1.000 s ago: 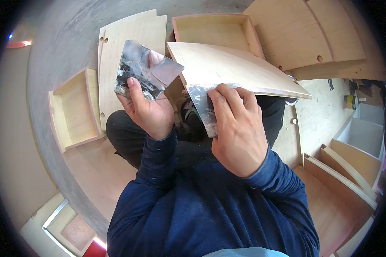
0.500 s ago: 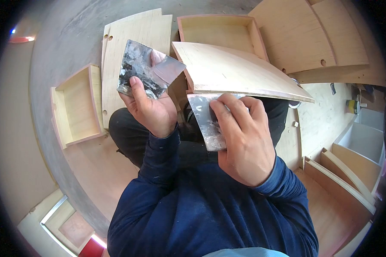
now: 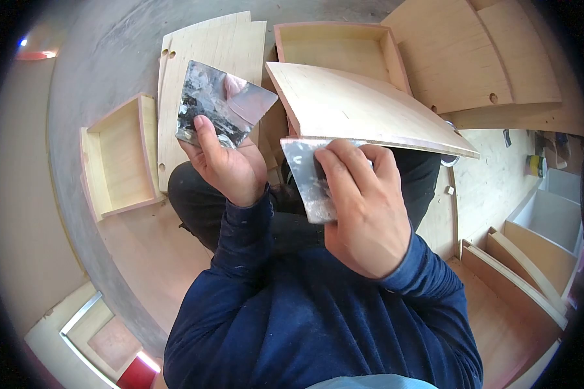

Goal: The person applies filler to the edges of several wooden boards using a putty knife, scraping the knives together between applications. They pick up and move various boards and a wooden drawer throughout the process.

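My left hand (image 3: 230,165) grips a flat metal putty plate (image 3: 204,97) from below, thumb over its smeared face. Pinkish putty (image 3: 233,87) lies near the plate's upper edge. In my right hand (image 3: 366,217) is a flat metal putty scraper (image 3: 303,172), fingers spread across its back. The scraper's upper edge meets the near edge of a light plywood panel (image 3: 350,107), which lies tilted above my lap. Its contact line is partly hidden by my fingers.
Behind the panel sits a shallow wooden drawer box (image 3: 334,48). Another drawer box (image 3: 122,159) stands at left, beside stacked boards (image 3: 211,65). Large panels (image 3: 454,58) lean at upper right. More drawer parts (image 3: 512,285) stand at lower right, near a small can (image 3: 536,166).
My right hand and the scraper have shifted slightly left along the panel's near edge. The left hand keeps its hold on the plate, and the whole view has shifted a little.
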